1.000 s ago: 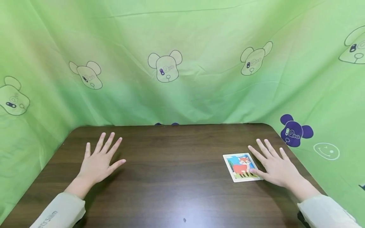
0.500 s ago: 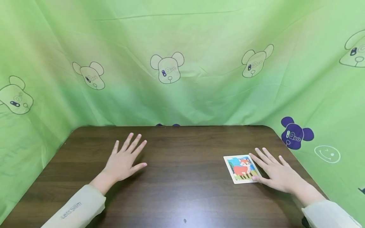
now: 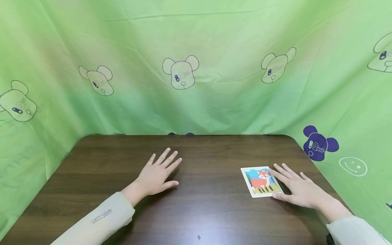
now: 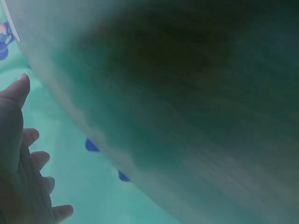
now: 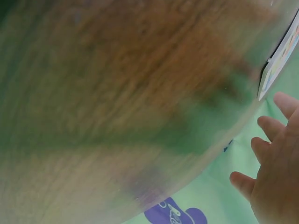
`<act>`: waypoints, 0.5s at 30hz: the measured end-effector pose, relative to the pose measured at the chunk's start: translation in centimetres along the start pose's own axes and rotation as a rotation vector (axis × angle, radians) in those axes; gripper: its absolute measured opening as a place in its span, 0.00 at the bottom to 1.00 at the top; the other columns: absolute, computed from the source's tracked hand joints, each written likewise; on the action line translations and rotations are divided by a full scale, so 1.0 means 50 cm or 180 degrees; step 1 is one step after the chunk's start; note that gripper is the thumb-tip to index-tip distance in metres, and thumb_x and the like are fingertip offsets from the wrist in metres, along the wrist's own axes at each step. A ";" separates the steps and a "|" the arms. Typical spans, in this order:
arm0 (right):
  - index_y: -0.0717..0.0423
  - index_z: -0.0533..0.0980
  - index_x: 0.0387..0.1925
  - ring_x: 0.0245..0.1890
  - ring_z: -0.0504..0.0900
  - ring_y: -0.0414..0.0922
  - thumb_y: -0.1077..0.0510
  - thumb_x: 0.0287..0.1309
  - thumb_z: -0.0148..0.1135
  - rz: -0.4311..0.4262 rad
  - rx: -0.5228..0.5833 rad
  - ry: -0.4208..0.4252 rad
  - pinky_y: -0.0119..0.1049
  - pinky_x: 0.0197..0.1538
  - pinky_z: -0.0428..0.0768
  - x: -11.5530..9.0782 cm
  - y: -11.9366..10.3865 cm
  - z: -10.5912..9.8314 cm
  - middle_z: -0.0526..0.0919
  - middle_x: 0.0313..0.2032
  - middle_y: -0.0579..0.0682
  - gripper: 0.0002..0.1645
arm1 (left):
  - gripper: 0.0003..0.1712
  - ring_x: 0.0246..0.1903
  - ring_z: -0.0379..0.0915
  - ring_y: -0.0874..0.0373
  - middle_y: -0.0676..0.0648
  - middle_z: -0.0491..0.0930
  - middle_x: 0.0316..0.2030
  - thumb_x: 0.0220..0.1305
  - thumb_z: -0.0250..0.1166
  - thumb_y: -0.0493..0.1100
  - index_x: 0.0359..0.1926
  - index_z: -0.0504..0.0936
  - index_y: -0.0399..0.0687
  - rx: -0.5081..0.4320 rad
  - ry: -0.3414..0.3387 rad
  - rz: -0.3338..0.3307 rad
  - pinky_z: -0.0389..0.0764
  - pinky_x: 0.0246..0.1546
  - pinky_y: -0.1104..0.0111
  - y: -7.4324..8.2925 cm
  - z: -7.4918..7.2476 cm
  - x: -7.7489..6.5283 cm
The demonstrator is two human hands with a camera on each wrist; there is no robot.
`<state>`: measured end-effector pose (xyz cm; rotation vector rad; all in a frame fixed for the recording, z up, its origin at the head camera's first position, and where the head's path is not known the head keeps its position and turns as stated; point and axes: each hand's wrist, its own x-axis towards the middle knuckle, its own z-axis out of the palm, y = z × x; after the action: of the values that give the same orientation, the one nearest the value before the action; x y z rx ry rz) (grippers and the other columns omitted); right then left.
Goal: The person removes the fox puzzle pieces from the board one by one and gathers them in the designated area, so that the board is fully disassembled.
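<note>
A square white-bordered picture board with an orange fox [image 3: 261, 182] lies flat on the right part of the dark wooden table. My right hand [image 3: 301, 190] is at its right side, fingers spread, the thumb by the near right corner and the forefinger over the far right one. Whether they touch it, I cannot tell. In the right wrist view the board [image 5: 282, 56] shows edge-on beyond the fingertips. Left of the board, well apart from it, my left hand [image 3: 154, 178] is palm down with spread fingers, holding nothing. The left wrist view catches its thumb and fingers [image 4: 32, 161] from the side.
The brown table [image 3: 208, 217] has rounded far corners. A green curtain [image 3: 214, 102] printed with bear heads hangs behind it and along both sides, close to the edges. A small dark mark [image 3: 198, 237] shows at the near middle.
My left hand has moved right, from the table's left side towards its middle. My right hand has shifted slightly nearer to me along the board's right edge; the board stays in place.
</note>
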<state>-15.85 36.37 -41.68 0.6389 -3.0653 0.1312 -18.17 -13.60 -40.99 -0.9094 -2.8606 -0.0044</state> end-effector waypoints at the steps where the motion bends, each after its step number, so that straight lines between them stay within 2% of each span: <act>1: 0.40 0.55 0.77 0.80 0.42 0.51 0.29 0.57 0.61 -0.0001 0.0015 -0.0009 0.78 0.60 0.58 0.000 0.001 0.000 0.60 0.75 0.57 0.51 | 0.45 0.79 0.39 0.47 0.50 0.48 0.79 0.67 0.54 0.70 0.78 0.56 0.58 0.0027 -0.0017 0.0031 0.57 0.69 0.37 0.005 0.002 0.006; 3: 0.40 0.56 0.76 0.79 0.49 0.57 0.29 0.57 0.61 0.0005 0.0037 -0.0028 0.78 0.60 0.58 0.001 0.002 0.000 0.60 0.75 0.58 0.51 | 0.45 0.79 0.39 0.47 0.50 0.49 0.79 0.67 0.52 0.71 0.78 0.55 0.58 0.0068 -0.0061 0.0097 0.58 0.69 0.38 0.017 0.005 0.017; 6: 0.39 0.57 0.76 0.77 0.54 0.60 0.29 0.56 0.62 0.0023 0.0081 -0.0061 0.79 0.60 0.58 0.001 0.003 0.002 0.61 0.75 0.58 0.51 | 0.45 0.79 0.39 0.47 0.49 0.50 0.79 0.68 0.52 0.71 0.78 0.55 0.57 0.0065 -0.0116 0.0216 0.59 0.69 0.38 0.035 0.005 0.033; 15: 0.45 0.61 0.74 0.76 0.54 0.61 0.28 0.54 0.63 0.0015 0.0152 -0.0134 0.78 0.60 0.58 0.006 0.007 0.006 0.61 0.75 0.58 0.52 | 0.45 0.79 0.38 0.49 0.50 0.50 0.79 0.68 0.50 0.72 0.78 0.54 0.60 0.0164 -0.0304 0.0456 0.61 0.70 0.42 0.092 0.009 0.074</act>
<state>-16.27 36.53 -42.00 0.6448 -3.1131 0.1942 -18.58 -7.69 -41.14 -1.1307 -2.8589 0.1303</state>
